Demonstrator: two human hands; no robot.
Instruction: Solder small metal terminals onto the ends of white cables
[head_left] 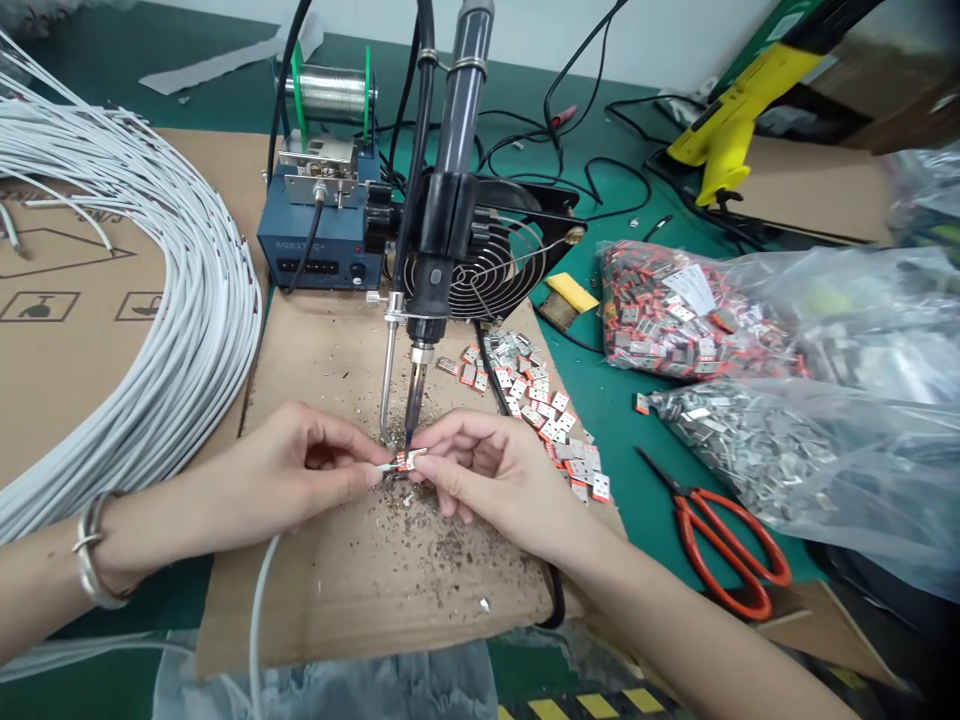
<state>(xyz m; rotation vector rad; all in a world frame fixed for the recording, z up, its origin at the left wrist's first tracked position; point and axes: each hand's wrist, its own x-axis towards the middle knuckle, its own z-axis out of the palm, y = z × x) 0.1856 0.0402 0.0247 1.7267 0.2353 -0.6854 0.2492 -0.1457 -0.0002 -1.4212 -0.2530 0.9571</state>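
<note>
My left hand [315, 465] pinches the end of a white cable [259, 610], whose length hangs down past the cardboard's front edge. Between thumb and fingers, my right hand [487, 465] grips a small USB connector [409, 460] with an orange-red insert. Cable end and connector meet right under the tip of a soldering iron [415, 390], which is clamped upright in a stand. A thin metal feed tube [387, 380] comes down beside the tip. Whether the iron touches the connector cannot be made out.
Loose USB connectors [555, 415] lie right of the iron. Behind stand a blue solder feeder [319, 235], a solder spool [334, 95] and a fan [480, 260]. Coiled white cables [217, 300] fill the left. Bagged connectors [675, 310], bagged metal parts [750, 450] and red-handled scissors [727, 550] lie right.
</note>
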